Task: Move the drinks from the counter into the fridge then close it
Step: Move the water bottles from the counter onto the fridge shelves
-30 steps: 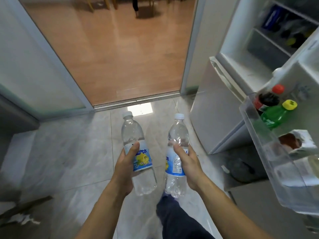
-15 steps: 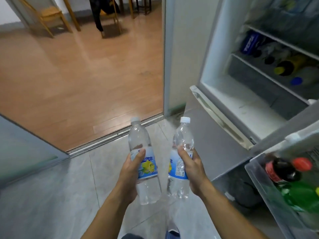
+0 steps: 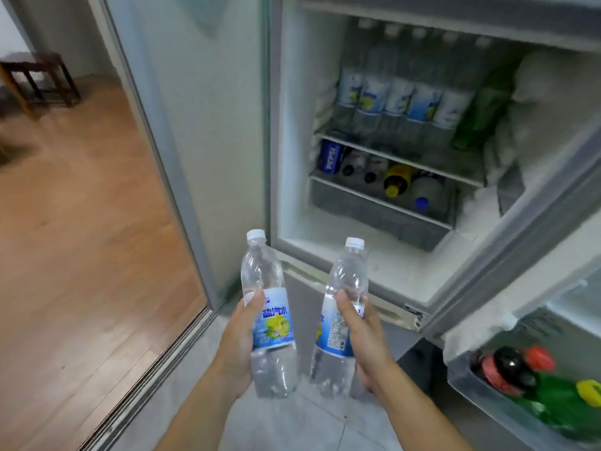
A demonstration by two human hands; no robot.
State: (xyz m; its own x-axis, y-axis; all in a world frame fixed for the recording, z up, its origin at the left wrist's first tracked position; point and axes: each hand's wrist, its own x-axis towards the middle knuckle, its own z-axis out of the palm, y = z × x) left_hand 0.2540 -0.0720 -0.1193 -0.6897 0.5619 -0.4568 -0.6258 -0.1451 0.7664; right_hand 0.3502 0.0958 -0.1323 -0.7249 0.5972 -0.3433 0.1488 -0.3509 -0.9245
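Two clear drink bottles with white caps and blue-and-yellow labels stand upright in front of the open fridge (image 3: pixel 292 131), below its compartment. The left hand (image 3: pixel 239 345) has its grip clamped round the left bottle (image 3: pixel 268 315) at the label, thumb on the front. The right hand (image 3: pixel 366 345) has its grip clamped round the right bottle (image 3: pixel 341 315) the same way. Inside, a row of matching bottles (image 3: pixel 403 92) stands on the upper shelf, with cans and bottles lying on the shelf beneath. The fridge door (image 3: pixel 533 222) stands open at right, its rack holding a green bottle (image 3: pixel 559 398) and a dark bottle (image 3: pixel 510 366).
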